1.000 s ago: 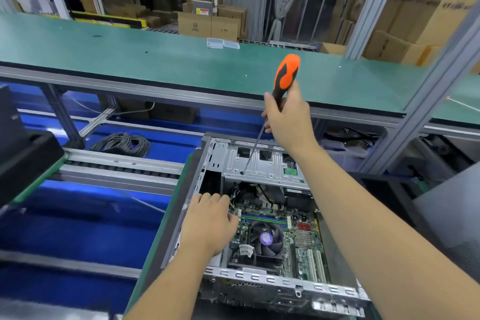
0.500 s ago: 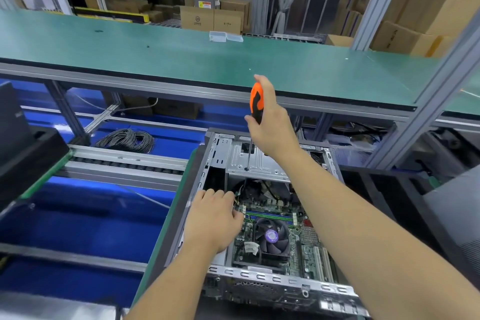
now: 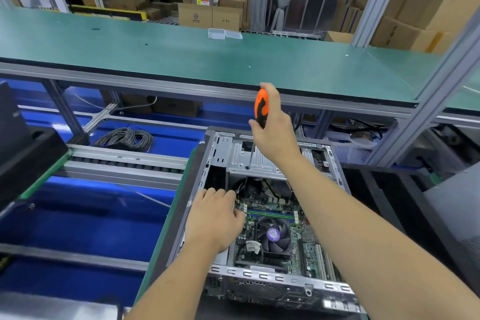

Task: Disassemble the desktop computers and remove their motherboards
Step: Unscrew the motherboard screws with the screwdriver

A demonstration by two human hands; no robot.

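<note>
**Screwdriver on the drive cage, other hand inside the case**

Far left, a black unit (image 3: pixel 23 153) sits on a roller track (image 3: pixel 124 163), and a coil of grey cable (image 3: pixel 127 139) lies on the blue surface behind it.

My left hand (image 3: pixel 214 218) rests inside the open case (image 3: pixel 207 179), at its left wall. The fingers are bent down over the upper left corner of the motherboard (image 3: pixel 298 249); I cannot tell whether they have hold of anything, since the fingertips are hidden.

The case lies on its side with the cover off. The motherboard is seated in the bottom of it, with the fan (image 3: pixel 272 235) near the middle and the long memory slots just above the fan. Black cables (image 3: pixel 259 187) bunch at the far end of the board, under the silver drive cage (image 3: pixel 241 156).

My right hand (image 3: pixel 272 132) is above the cage, wrapped around the orange-and-black handle of the screwdriver (image 3: pixel 261 108). The tool stands nearly upright, and its thin shaft runs down to a point on the front edge of the cage.

Beyond the case runs the long green bench (image 3: pixel 181 54), with a small clear box (image 3: pixel 224 34) near its far edge. Cardboard boxes (image 3: pixel 210 17) are stacked behind it, and more to the right.
</note>
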